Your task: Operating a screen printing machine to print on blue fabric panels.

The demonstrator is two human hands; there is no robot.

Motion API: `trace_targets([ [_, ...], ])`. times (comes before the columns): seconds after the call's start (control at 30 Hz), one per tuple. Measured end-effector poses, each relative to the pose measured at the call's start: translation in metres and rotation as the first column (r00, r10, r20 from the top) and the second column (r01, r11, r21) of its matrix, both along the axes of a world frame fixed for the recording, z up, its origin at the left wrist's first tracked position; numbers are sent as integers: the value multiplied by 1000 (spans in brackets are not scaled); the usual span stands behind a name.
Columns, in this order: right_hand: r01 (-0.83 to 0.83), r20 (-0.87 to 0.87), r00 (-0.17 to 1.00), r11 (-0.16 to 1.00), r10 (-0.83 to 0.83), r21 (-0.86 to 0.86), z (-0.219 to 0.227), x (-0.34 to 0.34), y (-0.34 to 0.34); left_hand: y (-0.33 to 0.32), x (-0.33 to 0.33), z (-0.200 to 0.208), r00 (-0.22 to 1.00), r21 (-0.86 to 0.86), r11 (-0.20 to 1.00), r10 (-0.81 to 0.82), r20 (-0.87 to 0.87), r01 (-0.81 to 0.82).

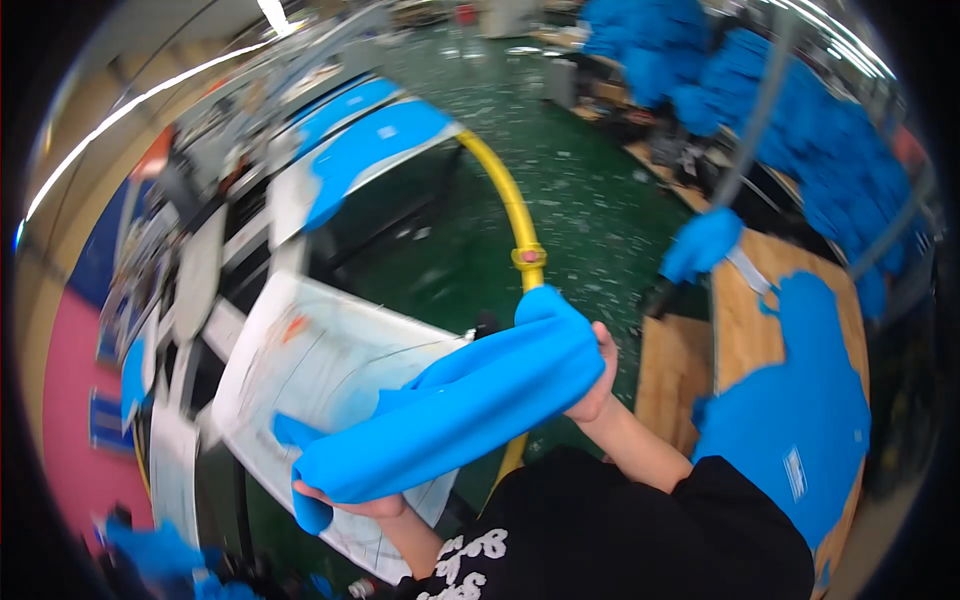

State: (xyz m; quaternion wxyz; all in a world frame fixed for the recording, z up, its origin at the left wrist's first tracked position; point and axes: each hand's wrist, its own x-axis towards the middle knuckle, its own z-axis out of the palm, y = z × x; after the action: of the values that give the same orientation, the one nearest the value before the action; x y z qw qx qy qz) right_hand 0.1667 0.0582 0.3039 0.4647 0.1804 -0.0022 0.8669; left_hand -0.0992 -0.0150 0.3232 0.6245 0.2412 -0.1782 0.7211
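Observation:
A length of plain blue cloth [460,405] is stretched between my two hands, folded over on itself with a loose flap along its far side. My left hand [365,503] grips its lower left end from beneath, where a corner hangs down. At the upper right end, my right hand [597,380] is closed on the cloth, with part of its fingers hidden behind the fabric. Below the cloth lies a white flat board [335,335] with bluish stains and an orange mark. The cloth is held above this board; whether it touches it I cannot tell.
More boards carry blue cloth pieces [385,140] at the far left. A curved yellow rail [500,185] runs beside the boards over the green floor [580,200]. On my right, a wooden table [745,310] bears a flat blue garment [790,430]. Blue heaps [820,140] stand behind it.

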Motion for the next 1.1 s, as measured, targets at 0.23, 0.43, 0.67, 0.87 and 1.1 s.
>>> trace_targets([
  [0.23, 648, 445, 479, 647, -756, 402, -13, 156, -155, 62, 80, 12, 931, -422, 896, -261, -256, 136],
  [0.43, 695, 573, -326, 220, -752, 685, 15, 218, -347, 60, 207, 31, 845, -303, 903, -404, -350, 306],
  [0.67, 433, 357, -803, -55, -478, 900, 108, 219, -531, 60, 320, 116, 767, 119, 890, -304, -565, 441],
  [0.87, 691, 624, -721, -382, -301, 614, 129, 339, -553, 48, 526, 166, 471, 101, 795, -247, -847, 599],
  [1.1, 698, 612, -715, -282, -338, 659, 162, 496, -541, 33, 722, 218, 302, 41, 674, -275, -913, 738],
])
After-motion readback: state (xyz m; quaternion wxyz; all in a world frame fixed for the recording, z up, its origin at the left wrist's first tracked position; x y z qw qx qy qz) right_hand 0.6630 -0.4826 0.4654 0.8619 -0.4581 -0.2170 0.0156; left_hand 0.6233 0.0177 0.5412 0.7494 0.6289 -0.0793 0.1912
